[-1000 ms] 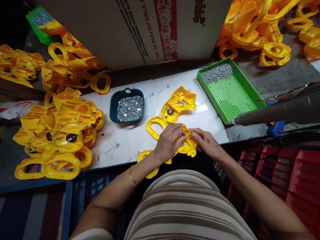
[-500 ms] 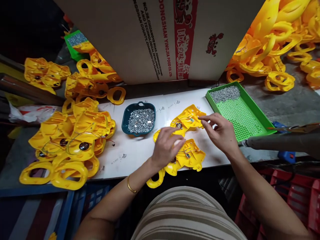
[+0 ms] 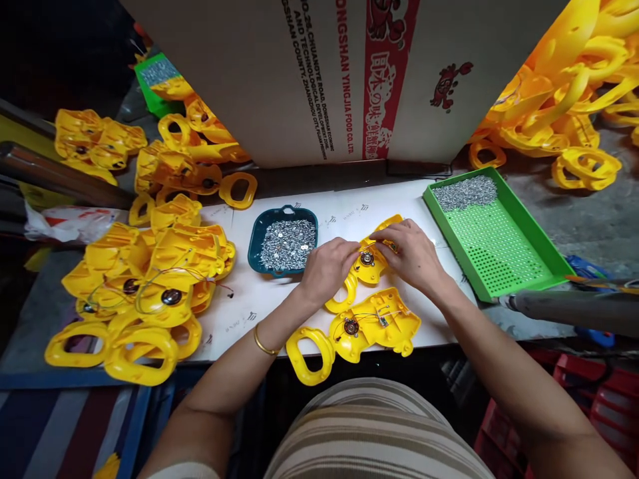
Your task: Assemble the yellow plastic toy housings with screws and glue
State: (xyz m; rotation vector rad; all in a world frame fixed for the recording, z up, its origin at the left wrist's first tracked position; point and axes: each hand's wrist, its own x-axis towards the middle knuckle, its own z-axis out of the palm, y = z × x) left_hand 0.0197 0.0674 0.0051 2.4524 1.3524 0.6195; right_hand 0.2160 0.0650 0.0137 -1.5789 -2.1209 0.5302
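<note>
Both my hands are over the farther yellow plastic housing (image 3: 370, 271), which carries a round speaker (image 3: 367, 258), thin wires and a small circuit board. My left hand (image 3: 327, 274) is closed in a pinch at its far left edge; what the fingertips hold is too small to make out. My right hand (image 3: 413, 256) is closed too, its fingertips down at the wires by the board, partly covering the part. Nearer me lies a second yellow housing (image 3: 379, 324) with its own speaker and wires. A yellow oval ring (image 3: 310, 356) adjoins its left side.
A dark green tray (image 3: 257, 256) of small screws stands left of my hands. On the right is a green perforated tray (image 3: 544, 266) with metal screws. Yellow parts (image 3: 164, 266) are heaped at left. A cardboard box (image 3: 299, 86) stands behind, and a grey tool (image 3: 559, 309) juts in from the right.
My left hand has moved up from the nearer housing to the farther one. My right hand has moved left and in over the farther housing's wires. The view has shifted slightly.
</note>
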